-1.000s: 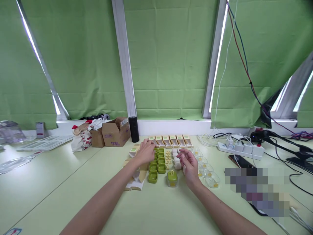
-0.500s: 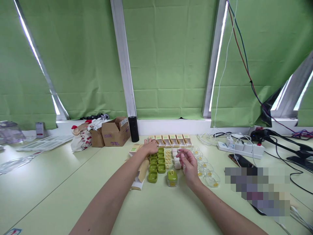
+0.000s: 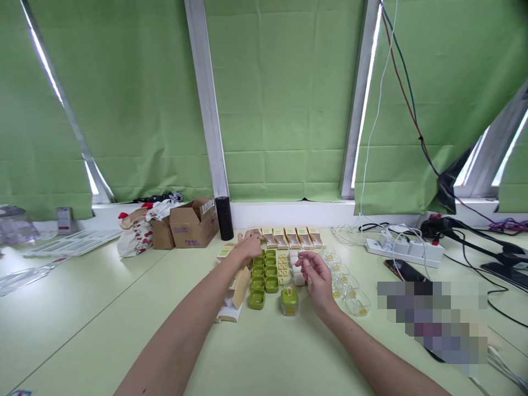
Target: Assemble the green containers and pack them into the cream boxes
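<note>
Overlapping cartons (image 3: 240,291), left hand (image 3: 249,246) (cylinder (image 3: 224,219) behind)

Left hand (image 3: 248,246) shifted rightward toward the row of open boxes (image 3: 291,238), then drawn slightly back leftward at that row's left end, left forearm (image 3: 193,322) swung rightward, more of the white flap (image 3: 231,313) before the row covered.

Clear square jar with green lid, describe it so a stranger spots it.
On the pale green table, find the person's bare right hand. Just left of it stands the clear square jar, the only visible jar capped by a green lid.
</note>
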The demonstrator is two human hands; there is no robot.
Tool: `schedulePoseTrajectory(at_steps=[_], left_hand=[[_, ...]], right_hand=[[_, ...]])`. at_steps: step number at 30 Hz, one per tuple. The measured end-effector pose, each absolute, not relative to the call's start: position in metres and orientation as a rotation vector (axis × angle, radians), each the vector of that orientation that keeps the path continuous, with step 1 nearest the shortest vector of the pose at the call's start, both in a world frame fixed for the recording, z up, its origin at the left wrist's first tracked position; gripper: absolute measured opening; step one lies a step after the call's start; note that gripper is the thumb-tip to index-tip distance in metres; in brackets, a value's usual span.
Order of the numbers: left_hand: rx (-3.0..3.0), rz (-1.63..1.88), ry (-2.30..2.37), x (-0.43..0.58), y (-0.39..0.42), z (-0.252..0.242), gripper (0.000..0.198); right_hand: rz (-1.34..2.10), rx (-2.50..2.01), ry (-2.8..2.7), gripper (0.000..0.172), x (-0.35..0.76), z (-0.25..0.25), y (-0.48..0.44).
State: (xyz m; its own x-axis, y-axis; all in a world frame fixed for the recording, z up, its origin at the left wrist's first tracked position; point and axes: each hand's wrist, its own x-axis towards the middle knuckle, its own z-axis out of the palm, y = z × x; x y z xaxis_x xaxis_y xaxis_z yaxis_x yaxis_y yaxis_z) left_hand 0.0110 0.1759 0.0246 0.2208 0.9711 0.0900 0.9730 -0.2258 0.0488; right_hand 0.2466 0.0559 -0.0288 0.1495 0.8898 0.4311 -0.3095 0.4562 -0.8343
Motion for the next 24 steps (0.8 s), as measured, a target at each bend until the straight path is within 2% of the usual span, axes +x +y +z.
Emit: schedulePoseTrajectory(at_steps=[4,7,15,20,24], left_hand=[[-2.330,-0.153,-1.932,0.007,0.176,0.033,0.039],[-2.285,-0.224,-1.868,0.007,0.163,0.040,0.049],[-2.259,-0.414,-1.562,0.012,0.088,0.037,0.063],[-2.218,-0.493,-1.338,0.021,0.032,0.024,0.061],[-2.262,-0.384,-1.229,0.025,-0.004,0.016,0.061]], right_hand=[[0.956,-0.654,-1.097,0.033,0.247,-0.029,0.056],[0.951,-0.653,-1.095,0.034,0.248,-0.028,0.057],[0.962,-0.692,-1.088,0.035,0.249,-0.026,0.065],[1.006,-0.742,-1.135,0.050,0.249,-0.021,0.071],[1.136,-0.778,-1.124,0.061,0.249,-0.014,0.073]])
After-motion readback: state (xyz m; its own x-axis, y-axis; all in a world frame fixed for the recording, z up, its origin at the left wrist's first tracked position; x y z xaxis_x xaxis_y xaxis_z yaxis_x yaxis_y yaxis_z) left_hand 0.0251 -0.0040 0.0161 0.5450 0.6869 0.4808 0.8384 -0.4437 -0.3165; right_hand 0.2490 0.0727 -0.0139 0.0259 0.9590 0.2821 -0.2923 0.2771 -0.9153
